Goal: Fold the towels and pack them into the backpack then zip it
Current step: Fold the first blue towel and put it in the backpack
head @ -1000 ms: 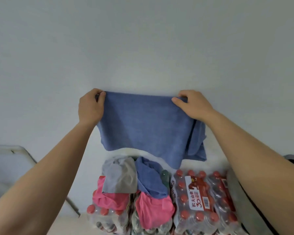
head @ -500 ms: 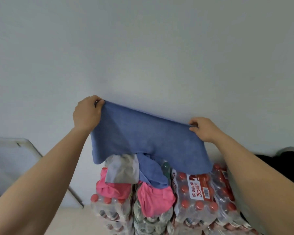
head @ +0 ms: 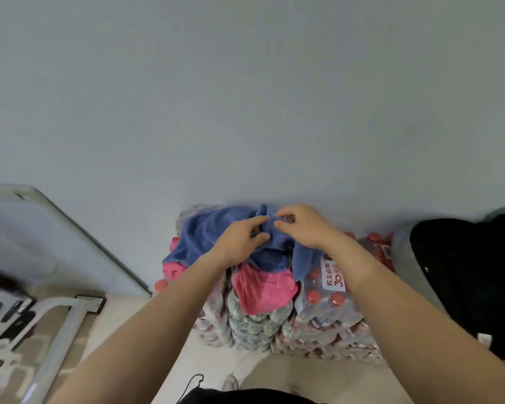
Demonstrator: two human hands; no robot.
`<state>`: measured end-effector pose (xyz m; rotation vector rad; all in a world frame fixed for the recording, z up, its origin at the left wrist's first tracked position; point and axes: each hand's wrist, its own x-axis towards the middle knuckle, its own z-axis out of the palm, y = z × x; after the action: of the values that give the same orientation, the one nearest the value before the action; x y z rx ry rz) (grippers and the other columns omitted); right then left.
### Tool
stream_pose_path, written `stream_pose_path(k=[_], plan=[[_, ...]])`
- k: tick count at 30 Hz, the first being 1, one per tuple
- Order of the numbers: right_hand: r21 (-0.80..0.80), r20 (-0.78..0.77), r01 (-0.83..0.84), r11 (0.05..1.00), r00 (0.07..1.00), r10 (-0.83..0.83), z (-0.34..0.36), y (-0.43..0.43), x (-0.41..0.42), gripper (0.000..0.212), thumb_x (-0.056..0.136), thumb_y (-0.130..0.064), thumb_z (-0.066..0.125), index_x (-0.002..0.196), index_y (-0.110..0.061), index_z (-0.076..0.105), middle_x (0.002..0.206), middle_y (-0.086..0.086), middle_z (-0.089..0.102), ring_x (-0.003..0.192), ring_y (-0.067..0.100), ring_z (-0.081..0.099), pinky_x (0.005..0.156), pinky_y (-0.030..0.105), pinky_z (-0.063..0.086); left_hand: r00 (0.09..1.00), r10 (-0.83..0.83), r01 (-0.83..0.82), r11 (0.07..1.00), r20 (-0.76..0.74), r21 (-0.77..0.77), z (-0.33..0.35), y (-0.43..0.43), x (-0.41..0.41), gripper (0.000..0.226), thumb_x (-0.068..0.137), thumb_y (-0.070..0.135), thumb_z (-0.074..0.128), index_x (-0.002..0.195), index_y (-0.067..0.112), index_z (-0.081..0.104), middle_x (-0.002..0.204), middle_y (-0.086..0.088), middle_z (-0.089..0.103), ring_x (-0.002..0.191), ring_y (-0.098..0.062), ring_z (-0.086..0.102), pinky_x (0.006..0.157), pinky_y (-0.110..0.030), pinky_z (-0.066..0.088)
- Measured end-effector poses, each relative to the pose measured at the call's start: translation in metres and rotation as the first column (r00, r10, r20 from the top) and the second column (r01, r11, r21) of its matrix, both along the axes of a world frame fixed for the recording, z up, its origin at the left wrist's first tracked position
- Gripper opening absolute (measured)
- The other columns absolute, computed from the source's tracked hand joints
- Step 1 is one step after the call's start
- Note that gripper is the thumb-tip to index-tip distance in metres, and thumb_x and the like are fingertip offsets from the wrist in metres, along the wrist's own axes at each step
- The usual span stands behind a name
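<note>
A blue towel lies spread over a heap of towels on stacked packs of bottled water. My left hand and my right hand meet at its far middle, and each pinches a fold of the blue cloth. A pink towel hangs out from under the blue one at the front, and another pink towel shows at the left. The black and grey backpack stands open at the right, beside the packs.
Shrink-wrapped packs of red-capped water bottles stand against the pale wall. A white board leans on the wall at the left, above a white metal frame on the floor. Dark clothing edges the bottom of the view.
The blue towel was held up spread between both hands; it has come down onto the heap, and my hands have drawn together at its middle. The view has tilted downward.
</note>
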<state>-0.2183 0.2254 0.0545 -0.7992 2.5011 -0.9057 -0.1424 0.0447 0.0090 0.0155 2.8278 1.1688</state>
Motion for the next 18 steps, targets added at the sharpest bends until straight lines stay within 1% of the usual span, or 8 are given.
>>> stream_pose_path(k=[2, 4, 6, 8, 11, 15, 17, 18], plan=[[0.018, 0.009, 0.004, 1.0, 1.0, -0.004, -0.006, 0.008, -0.001, 0.02, 0.091, -0.029, 0.065, 0.081, -0.012, 0.066, 0.07, 0.006, 0.062, 0.063, 0.018, 0.052, 0.062, 0.034, 0.041, 0.997, 0.058, -0.057, 0.998, -0.05, 0.019, -0.008, 0.003, -0.001, 0.03, 0.091, 0.039, 0.052, 0.115, 0.027, 0.066, 0.078, 0.003, 0.066, 0.071, -0.017, 0.062, 0.07, -0.042, 0.052], [0.005, 0.042, 0.046, 0.999, 0.998, -0.046, -0.014, 0.02, -0.004, 0.027, 0.087, -0.033, 0.07, 0.07, -0.016, 0.059, 0.061, -0.003, 0.052, 0.056, 0.008, 0.044, 0.055, 0.025, 0.034, 0.984, 0.134, -0.13, 0.991, -0.113, 0.038, -0.006, 0.002, -0.005, 0.014, 0.093, 0.035, 0.058, 0.097, 0.026, 0.068, 0.078, 0.007, 0.067, 0.072, -0.012, 0.061, 0.071, -0.036, 0.05], [-0.006, 0.088, 0.084, 0.996, 0.993, -0.083, -0.027, 0.032, -0.006, 0.022, 0.087, -0.028, 0.071, 0.072, -0.017, 0.06, 0.064, -0.006, 0.055, 0.059, 0.007, 0.047, 0.057, 0.023, 0.036, 0.97, 0.18, -0.18, 0.983, -0.164, 0.015, -0.003, -0.003, -0.012, 0.01, 0.093, 0.031, 0.061, 0.09, 0.024, 0.067, 0.078, 0.007, 0.067, 0.075, -0.012, 0.061, 0.072, -0.033, 0.048], [-0.008, 0.108, 0.139, 0.99, 0.985, -0.137, -0.041, 0.042, -0.007, 0.012, 0.089, -0.022, 0.068, 0.079, -0.019, 0.063, 0.074, -0.003, 0.064, 0.069, 0.011, 0.055, 0.063, 0.026, 0.039, 0.961, 0.216, -0.222, 0.975, -0.172, -0.012, -0.001, -0.011, -0.018, 0.011, 0.092, 0.032, 0.06, 0.088, 0.025, 0.067, 0.078, 0.004, 0.069, 0.077, -0.016, 0.063, 0.071, -0.036, 0.049], [-0.015, 0.16, 0.254, 0.967, 0.955, -0.248, -0.06, 0.051, -0.007, 0.013, 0.096, -0.02, 0.059, 0.084, -0.022, 0.059, 0.08, -0.003, 0.064, 0.076, 0.015, 0.057, 0.065, 0.024, 0.04, 0.955, 0.253, -0.261, 0.965, -0.153, -0.032, 0.001, -0.017, -0.024, 0.01, 0.092, 0.031, 0.062, 0.086, 0.024, 0.066, 0.071, 0.002, 0.066, 0.072, -0.018, 0.061, 0.069, -0.039, 0.05], [0.004, 0.141, 0.379, 0.925, 0.916, -0.376, -0.066, 0.049, -0.006, 0.025, 0.101, -0.029, 0.05, 0.086, -0.011, 0.058, 0.078, 0.003, 0.063, 0.072, 0.019, 0.056, 0.062, 0.033, 0.043, 0.94, 0.312, -0.318, 0.948, -0.134, -0.02, 0.002, -0.015, -0.029, 0.01, 0.09, 0.033, 0.065, 0.083, 0.027, 0.067, 0.067, 0.004, 0.063, 0.069, -0.016, 0.06, 0.068, -0.039, 0.051], [-0.004, 0.055, 0.448, 0.894, 0.893, -0.447, -0.061, 0.048, -0.006, 0.036, 0.099, -0.032, 0.054, 0.074, -0.007, 0.057, 0.069, 0.007, 0.061, 0.064, 0.02, 0.054, 0.057, 0.032, 0.04, 0.925, 0.366, -0.364, 0.931, -0.1, 0.036, 0.003, -0.014, -0.03, 0.006, 0.087, 0.034, 0.07, 0.089, 0.028, 0.069, 0.075, 0.006, 0.066, 0.075, -0.015, 0.062, 0.073, -0.035, 0.052], [-0.011, 0.019, 0.487, 0.874, 0.874, -0.486, -0.058, 0.048, -0.005, 0.04, 0.098, -0.033, 0.056, 0.068, -0.007, 0.055, 0.062, 0.006, 0.058, 0.058, 0.019, 0.051, 0.053, 0.03, 0.037, 0.924, 0.376, -0.372, 0.926, -0.072, 0.062, 0.004, -0.013, -0.03, 0.014, 0.086, 0.032, 0.072, 0.098, 0.025, 0.07, 0.083, 0.005, 0.068, 0.081, -0.015, 0.063, 0.077, -0.033, 0.051]])
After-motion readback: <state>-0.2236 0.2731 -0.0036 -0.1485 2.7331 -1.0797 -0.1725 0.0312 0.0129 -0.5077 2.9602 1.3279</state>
